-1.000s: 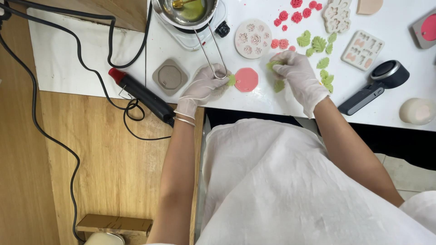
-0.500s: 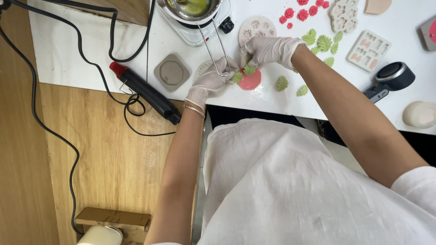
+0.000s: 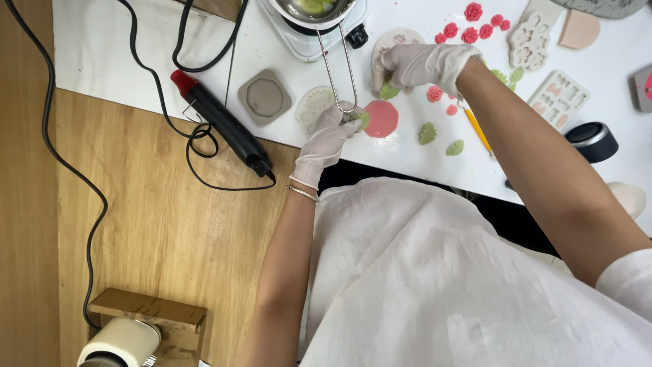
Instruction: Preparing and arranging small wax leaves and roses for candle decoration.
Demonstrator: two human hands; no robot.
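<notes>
Down on the white table [image 3: 136,61], both gloved hands work close together beside a pink disc [image 3: 382,118], a flat, round, matte piece that looks like wax or clay. Left hand [image 3: 328,132] sits just left of the disc, fingers pressed together in a pinch on a small green leaf [image 3: 361,119] whose edge touches or nearly touches the disc's left rim. Right hand [image 3: 420,64] is above and a little right of the disc, curled tight around a second green piece [image 3: 388,92] that pokes out below the fingers; whether it grips anything else I cannot tell. Of the two, the left is nearer the disc. A wire handle [image 3: 338,75] runs from a metal pot [image 3: 314,10] on a small white heater straight down toward the left fingers, its long axis pointing at the person. More ribbed green leaves [image 3: 427,133] lie right of the disc, small pink roses [image 3: 473,11] sit farther up, and pale, soft-looking moulds [image 3: 265,97] are scattered about. A black heat tool [image 3: 224,126] with a red tip lies aslant across the table edge, cord looped beside it.
</notes>
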